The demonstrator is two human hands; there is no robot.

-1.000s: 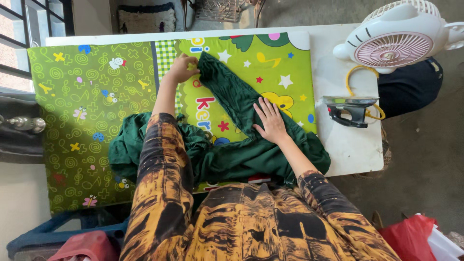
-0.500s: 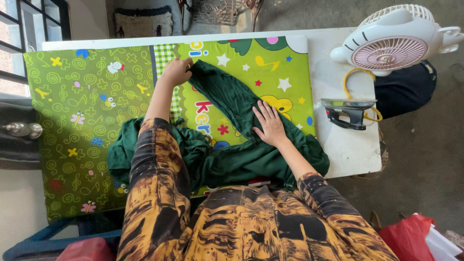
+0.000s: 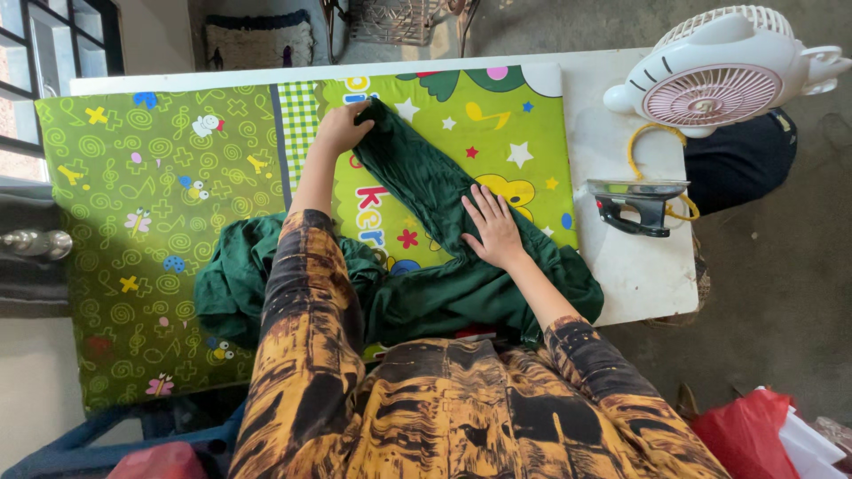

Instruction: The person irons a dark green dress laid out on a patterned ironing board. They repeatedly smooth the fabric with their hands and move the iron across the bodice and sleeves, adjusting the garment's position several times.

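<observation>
A dark green garment [image 3: 426, 191] lies across a bright green patterned mat [image 3: 160, 204] on a white table [image 3: 639, 275]. My left hand [image 3: 342, 129] pinches the far end of the garment's long sleeve-like strip near the mat's checked stripe. My right hand [image 3: 493, 226] lies flat, fingers spread, pressing the cloth down at the middle. The rest of the garment bunches in a heap at the near edge, partly hidden under my patterned orange-and-black sleeves.
A clothes iron [image 3: 635, 204] stands on the bare table right of the mat, with a yellow cord behind it. A white and pink fan [image 3: 719, 75] sits at the far right corner. A red bag [image 3: 754, 430] lies on the floor at lower right.
My left hand shifted slightly right along the far end of the green strip, keeping hold of it. My right hand stayed pressed on the cloth.
</observation>
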